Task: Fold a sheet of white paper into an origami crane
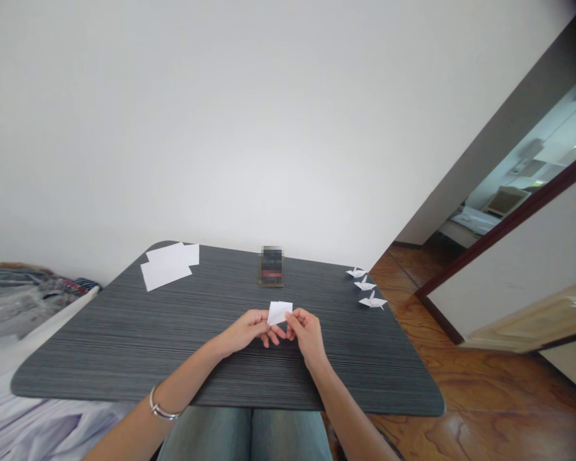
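Between my two hands, above the dark table, is a small piece of folded white paper (279,311). My left hand (253,326) grips the paper's left side, with some fingers reaching beneath it. At the right edge, my right hand (307,330) pinches the same paper between thumb and fingers. The inner folds are too small to make out. Three white paper cranes stand in a row at the table's right edge: a back one (356,273), a middle one (365,284) and a front one (373,301).
The dark wood-grain table (125,346) meets a white wall behind. Flat white paper sheets (168,267) overlap at its back left. A blurred-out dark rectangular item (271,266) lies at the back middle. Cloth and plastic-wrapped items (29,314) are piled left of the table.
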`<move>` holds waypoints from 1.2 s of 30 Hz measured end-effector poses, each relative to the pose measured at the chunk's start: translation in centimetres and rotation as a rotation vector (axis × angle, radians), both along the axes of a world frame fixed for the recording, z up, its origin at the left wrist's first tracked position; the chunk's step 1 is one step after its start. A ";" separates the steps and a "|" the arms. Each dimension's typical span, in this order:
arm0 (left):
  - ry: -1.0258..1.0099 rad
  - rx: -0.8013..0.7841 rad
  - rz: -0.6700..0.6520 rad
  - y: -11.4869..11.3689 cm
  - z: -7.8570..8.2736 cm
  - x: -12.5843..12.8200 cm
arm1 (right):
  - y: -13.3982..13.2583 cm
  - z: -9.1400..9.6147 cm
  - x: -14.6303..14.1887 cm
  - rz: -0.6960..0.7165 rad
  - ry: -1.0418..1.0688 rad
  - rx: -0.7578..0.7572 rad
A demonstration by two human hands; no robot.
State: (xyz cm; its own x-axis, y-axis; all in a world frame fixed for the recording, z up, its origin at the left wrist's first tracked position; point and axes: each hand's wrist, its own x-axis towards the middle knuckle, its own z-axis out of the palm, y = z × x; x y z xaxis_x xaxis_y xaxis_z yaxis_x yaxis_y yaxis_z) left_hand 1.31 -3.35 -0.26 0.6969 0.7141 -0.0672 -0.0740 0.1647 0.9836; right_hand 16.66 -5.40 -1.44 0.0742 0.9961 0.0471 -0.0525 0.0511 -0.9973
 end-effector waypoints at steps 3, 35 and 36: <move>0.000 -0.010 0.032 0.1 0.1 0.0 | 0.0 0.1 0.0 -0.015 -0.026 0.008; 0.021 0.143 0.317 0.7 -0.8 0.0 | 0.0 -0.4 0.0 0.098 0.079 0.045; 0.008 0.146 0.331 0.7 -0.8 0.0 | 0.0 -0.4 0.0 0.115 0.090 0.034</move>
